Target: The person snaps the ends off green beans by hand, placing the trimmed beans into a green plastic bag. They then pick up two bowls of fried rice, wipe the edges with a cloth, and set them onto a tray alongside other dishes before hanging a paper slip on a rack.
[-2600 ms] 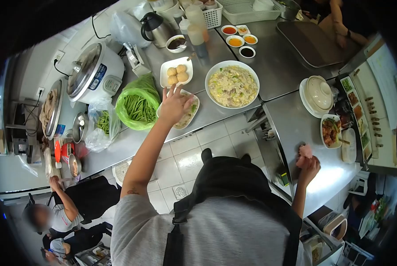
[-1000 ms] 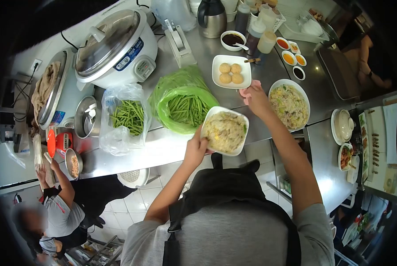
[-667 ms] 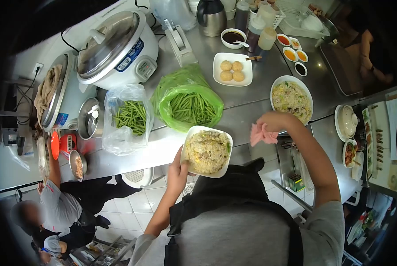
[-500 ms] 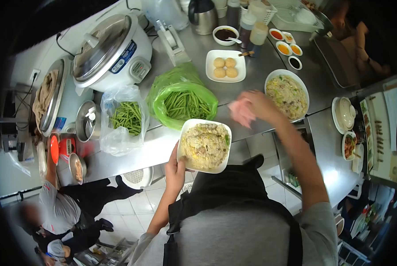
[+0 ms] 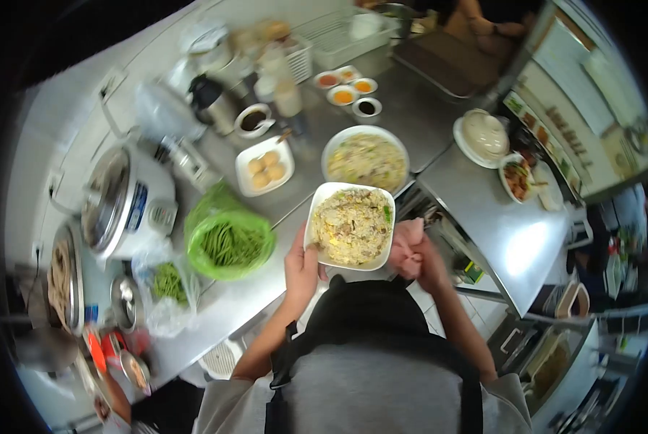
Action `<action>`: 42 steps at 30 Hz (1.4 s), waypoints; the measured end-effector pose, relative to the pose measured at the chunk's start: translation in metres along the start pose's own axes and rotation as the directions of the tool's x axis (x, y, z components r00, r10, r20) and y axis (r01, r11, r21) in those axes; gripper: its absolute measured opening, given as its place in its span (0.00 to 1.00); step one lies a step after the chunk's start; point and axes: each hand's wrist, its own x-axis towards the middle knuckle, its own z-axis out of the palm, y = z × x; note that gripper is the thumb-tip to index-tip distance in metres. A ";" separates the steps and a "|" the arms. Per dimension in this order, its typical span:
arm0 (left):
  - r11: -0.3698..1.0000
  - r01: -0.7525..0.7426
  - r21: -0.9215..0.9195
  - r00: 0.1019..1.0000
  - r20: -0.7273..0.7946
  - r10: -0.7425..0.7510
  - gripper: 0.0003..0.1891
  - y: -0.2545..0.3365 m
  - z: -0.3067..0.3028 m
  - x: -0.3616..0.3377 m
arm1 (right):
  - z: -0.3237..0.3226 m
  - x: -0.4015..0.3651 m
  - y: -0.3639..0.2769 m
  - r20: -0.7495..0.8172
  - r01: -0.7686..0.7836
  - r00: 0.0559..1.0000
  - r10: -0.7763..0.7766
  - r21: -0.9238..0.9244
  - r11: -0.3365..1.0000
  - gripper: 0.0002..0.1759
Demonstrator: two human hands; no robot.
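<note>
Dish (image 5: 323, 196) faces up, nearly square.

Looks like a restaurant kitchen, judging by the steel counter (image 5: 472, 217) right of the grip of the left hand (image 5: 302, 267) on a dish of fried rice (image 5: 351, 226), the big rice cooker (image 5: 139, 206) well left of it, the bag of green beans (image 5: 230, 241) nearer on that side, and the squeeze bottles (image 5: 286, 92) and sauce dishes (image 5: 343, 95) beyond, plus another person's arm (image 5: 116, 396) far left.

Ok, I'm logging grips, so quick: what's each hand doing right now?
Left hand: closed on the side of the square bowl, holding it.
Right hand: closed, holding the pink cloth.
</note>
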 end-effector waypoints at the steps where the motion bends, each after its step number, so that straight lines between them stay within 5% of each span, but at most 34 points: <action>1: 1.000 0.018 0.018 0.999 0.034 -0.019 0.25 0.000 0.023 0.004 | 0.027 -0.002 0.005 -0.196 0.136 0.973 -0.121 0.060 0.989 0.22; 3: 0.997 0.033 0.067 0.995 0.095 -0.040 0.27 0.003 0.063 0.013 | 0.051 -0.005 -0.003 -0.485 0.366 0.839 -0.246 0.168 0.915 0.25; 6: 0.976 -0.013 0.219 0.980 0.199 -0.031 0.28 0.022 0.113 0.022 | 0.035 -0.023 -0.064 -0.417 0.519 0.816 -0.401 0.221 0.826 0.24; 7: 0.966 -0.061 0.253 0.964 0.264 -0.008 0.29 0.032 0.130 0.025 | 0.025 -0.027 -0.084 -0.483 0.490 0.813 -0.326 0.263 0.831 0.22; 9: 0.966 -0.037 0.256 0.931 0.361 -0.060 0.29 0.042 0.158 0.032 | -0.028 -0.029 -0.115 -0.196 0.511 0.856 -0.478 0.181 0.840 0.20; 12: 0.968 -0.015 0.252 0.886 0.453 -0.104 0.28 0.049 0.197 0.049 | -0.084 0.000 -0.142 -0.219 0.341 0.929 -0.297 0.199 0.919 0.16; 14: 0.977 -0.007 0.211 0.874 0.476 -0.097 0.28 0.052 0.225 0.058 | -0.035 0.009 -0.164 0.083 0.144 0.973 -0.216 0.515 0.845 0.16; 16: 0.989 0.002 0.149 0.879 0.471 -0.073 0.27 0.060 0.250 0.063 | -0.009 -0.010 -0.175 0.263 0.379 0.868 -0.421 0.199 0.904 0.17; 17: 0.989 -0.003 0.145 0.890 0.452 -0.064 0.27 0.067 0.261 0.062 | -0.009 -0.015 -0.169 0.270 0.579 0.810 -0.520 -0.236 0.780 0.18; 19: 0.993 0.002 0.120 0.909 0.414 -0.052 0.26 0.044 0.271 0.074 | -0.010 -0.038 -0.166 0.142 0.570 0.814 -0.563 -0.378 0.729 0.19; 21: 0.989 -0.029 0.144 0.939 0.342 -0.022 0.26 0.036 0.280 0.074 | -0.013 -0.072 -0.174 -0.112 0.334 0.942 -0.316 0.262 0.905 0.20; 24: 0.963 -0.066 0.261 0.958 0.288 -0.012 0.26 0.037 0.292 0.061 | -0.082 -0.098 -0.178 -0.003 0.192 0.977 -0.211 0.421 0.886 0.23; 27: 0.922 -0.097 0.374 0.954 0.299 -0.021 0.27 0.026 0.301 0.057 | -0.161 -0.069 -0.180 -0.214 0.227 0.961 -0.177 0.235 0.945 0.23; 30: 0.956 0.026 0.291 0.964 0.245 -0.100 0.27 0.031 0.310 0.063 | -0.129 -0.044 -0.189 -0.311 0.237 0.949 -0.054 0.589 0.773 0.23; 31: 0.968 0.094 0.234 0.963 0.224 -0.148 0.26 0.027 0.308 0.070 | -0.114 -0.041 -0.194 -0.341 0.165 0.939 0.043 0.558 0.813 0.22; 32: 0.976 0.066 0.207 0.965 0.236 -0.115 0.26 0.018 0.304 0.081 | -0.121 -0.047 -0.186 -0.327 0.137 0.943 -0.064 0.206 0.969 0.21; 33: 0.984 0.036 0.176 0.965 0.250 -0.080 0.26 0.006 0.300 0.095 | -0.131 -0.059 -0.172 -0.274 0.111 0.949 -0.159 -0.182 0.977 0.21; 36: 0.989 0.089 0.117 0.956 0.269 -0.117 0.25 0.014 0.304 0.135 | -0.147 -0.065 -0.193 -0.384 -0.150 0.923 0.010 -0.335 0.930 0.18; 37: 0.990 0.087 0.114 0.964 0.240 -0.112 0.25 0.014 0.309 0.153 | -0.162 -0.074 -0.206 -0.457 -0.267 0.889 0.001 -0.517 0.813 0.17; 39: 0.994 0.099 0.055 0.973 0.204 -0.108 0.25 0.016 0.319 0.200 | -0.209 -0.101 -0.207 -0.551 -0.301 0.775 -0.308 -0.752 0.586 0.20; 41: 0.999 0.031 -0.033 0.984 0.179 -0.025 0.23 0.015 0.337 0.255 | -0.244 -0.111 -0.205 -0.468 -0.385 0.643 -0.606 -0.882 0.273 0.25; 42: 0.997 -0.007 -0.075 0.988 0.156 0.018 0.23 0.014 0.345 0.285 | -0.238 -0.104 -0.213 -0.622 -0.299 0.575 -0.532 -0.765 0.570 0.26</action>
